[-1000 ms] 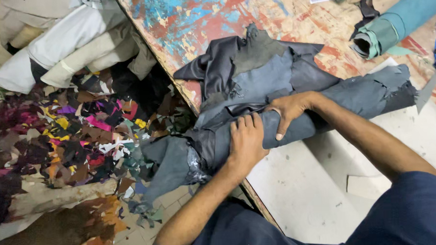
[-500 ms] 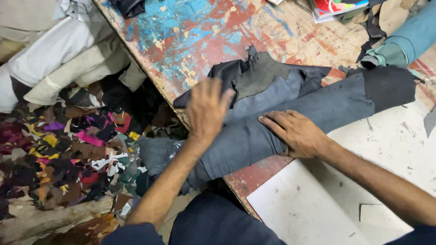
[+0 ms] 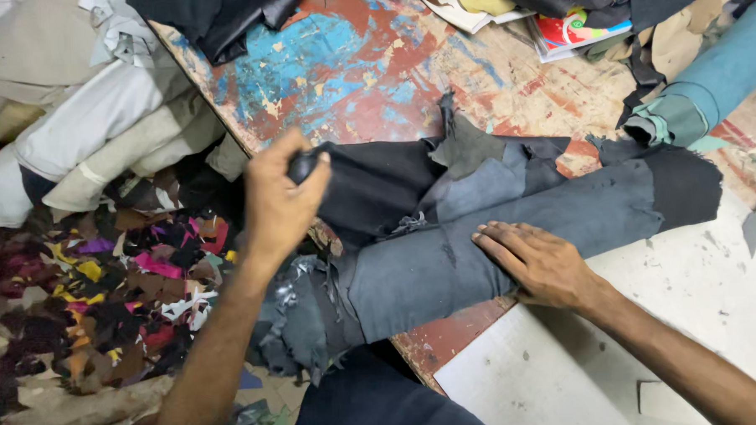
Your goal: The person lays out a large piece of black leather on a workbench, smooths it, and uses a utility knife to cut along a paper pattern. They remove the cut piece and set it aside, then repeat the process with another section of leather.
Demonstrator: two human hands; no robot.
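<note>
The grey roll (image 3: pixel 513 241) lies across the counter (image 3: pixel 373 70), long axis running lower-left to upper-right, one end hanging off the edge. Right hand (image 3: pixel 543 261) presses flat, fingers open; left hand (image 3: pixel 281 203) fingers closed on a dark fold (image 3: pixel 305 165).

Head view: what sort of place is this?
Likely a leather or fabric cutting workshop: a rolled grey hide on a paint-stained worktable, colourful offcut scraps heaped on the floor, more rolls nearby.
</note>
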